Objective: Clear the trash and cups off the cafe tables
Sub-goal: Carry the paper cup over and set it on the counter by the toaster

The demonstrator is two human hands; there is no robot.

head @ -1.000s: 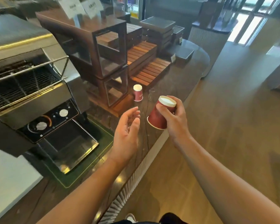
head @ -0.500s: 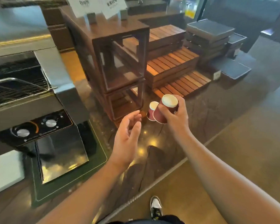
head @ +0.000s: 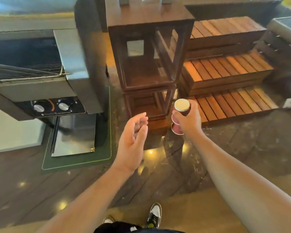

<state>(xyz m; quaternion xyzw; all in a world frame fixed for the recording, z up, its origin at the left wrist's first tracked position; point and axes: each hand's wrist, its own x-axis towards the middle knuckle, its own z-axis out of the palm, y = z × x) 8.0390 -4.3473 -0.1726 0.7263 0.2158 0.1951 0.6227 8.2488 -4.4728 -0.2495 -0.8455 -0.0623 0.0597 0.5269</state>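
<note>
Two red paper cups (head: 181, 107), seemingly nested upside down, are gripped in the right hand (head: 189, 121) beside the wooden display stand (head: 146, 68) on the counter (head: 242, 148). The left hand (head: 133, 140) is held open and empty. No other cups are spotted here, so binning is probably what's left

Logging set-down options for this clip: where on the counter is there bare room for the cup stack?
Bare countertop lies right of the right hand, in front of the lowest slatted riser, and along the near edge, this side of the green mat. Farther back it is crowded: toaster, wooden frame stand and the risers stand close together.
</note>
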